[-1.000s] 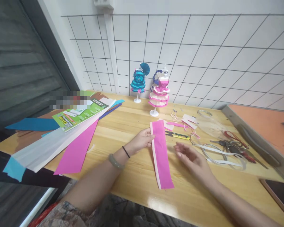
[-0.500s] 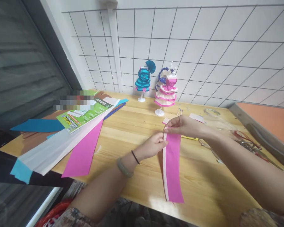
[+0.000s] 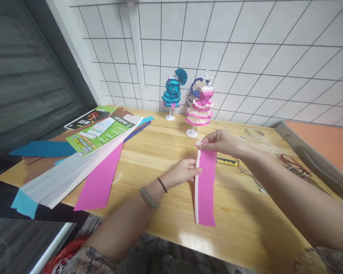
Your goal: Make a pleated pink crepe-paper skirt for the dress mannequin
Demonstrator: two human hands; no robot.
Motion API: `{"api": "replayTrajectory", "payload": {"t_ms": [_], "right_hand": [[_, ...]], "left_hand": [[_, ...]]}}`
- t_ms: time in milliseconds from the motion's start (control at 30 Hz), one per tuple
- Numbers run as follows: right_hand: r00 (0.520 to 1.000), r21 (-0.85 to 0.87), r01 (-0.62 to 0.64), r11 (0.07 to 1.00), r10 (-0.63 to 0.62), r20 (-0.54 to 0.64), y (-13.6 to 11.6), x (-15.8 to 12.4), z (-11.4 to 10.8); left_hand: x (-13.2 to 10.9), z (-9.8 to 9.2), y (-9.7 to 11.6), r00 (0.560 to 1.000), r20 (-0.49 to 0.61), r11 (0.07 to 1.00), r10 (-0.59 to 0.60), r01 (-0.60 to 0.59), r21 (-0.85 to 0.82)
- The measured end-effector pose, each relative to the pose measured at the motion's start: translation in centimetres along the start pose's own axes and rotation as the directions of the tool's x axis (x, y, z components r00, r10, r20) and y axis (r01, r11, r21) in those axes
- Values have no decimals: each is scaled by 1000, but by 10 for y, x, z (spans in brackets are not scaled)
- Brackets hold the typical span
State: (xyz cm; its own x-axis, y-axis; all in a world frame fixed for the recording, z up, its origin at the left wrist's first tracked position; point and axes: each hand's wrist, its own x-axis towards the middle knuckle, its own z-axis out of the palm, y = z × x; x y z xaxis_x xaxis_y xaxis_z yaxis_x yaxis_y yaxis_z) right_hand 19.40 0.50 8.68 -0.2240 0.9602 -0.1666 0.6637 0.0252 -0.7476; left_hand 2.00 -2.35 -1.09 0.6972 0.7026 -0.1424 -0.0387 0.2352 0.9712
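Observation:
A long pink paper strip (image 3: 206, 190) with a white band along its left edge hangs down over the wooden table in front of me. Its top end is pinched in my right hand (image 3: 218, 142), between thumb and fingers. Lower down, my left hand (image 3: 183, 171) grips the white edge, its thumb in front and its fingertips partly hidden. Just right of the strip lies a yellow cutter knife (image 3: 227, 161). Beyond my hands stand a pink and white ruffled paper dress (image 3: 199, 114) on a white stand and a teal one (image 3: 172, 93).
At left, pink paper (image 3: 98, 179), white paper (image 3: 54, 186) and teal paper (image 3: 41, 148) lie under a green printed packet (image 3: 103, 135). Scissors (image 3: 298, 169) and a tape roll (image 3: 254, 133) lie at right, near an orange-topped tray (image 3: 317, 140). A gridded wall (image 3: 240, 68) closes the back.
My right hand has lifted the strip's top end slightly up and away from me, and the strip's lower end has risen too. My left hand stays at its edge.

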Motion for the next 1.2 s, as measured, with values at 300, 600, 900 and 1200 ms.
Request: {"api": "replayTrajectory", "payload": {"t_ms": [300,600,900,1200], "right_hand": [[998,-10,-56,998,56,-42,2,11,-4],[997,31,65,997,-64,-38,12,38,-4],[977,-162,196,967,-207,-53,-5,52,8],[931,-136,303,943,-323,-168,-13,63,19]], "left_hand": [[1,-4,-1,999,32,998,-43,45,-45],[1,-8,-5,991,81,994,-110,111,-3],[2,-13,-7,983,159,994,-87,95,-47],[3,-19,-7,986,109,988,-124,133,-75]]}}
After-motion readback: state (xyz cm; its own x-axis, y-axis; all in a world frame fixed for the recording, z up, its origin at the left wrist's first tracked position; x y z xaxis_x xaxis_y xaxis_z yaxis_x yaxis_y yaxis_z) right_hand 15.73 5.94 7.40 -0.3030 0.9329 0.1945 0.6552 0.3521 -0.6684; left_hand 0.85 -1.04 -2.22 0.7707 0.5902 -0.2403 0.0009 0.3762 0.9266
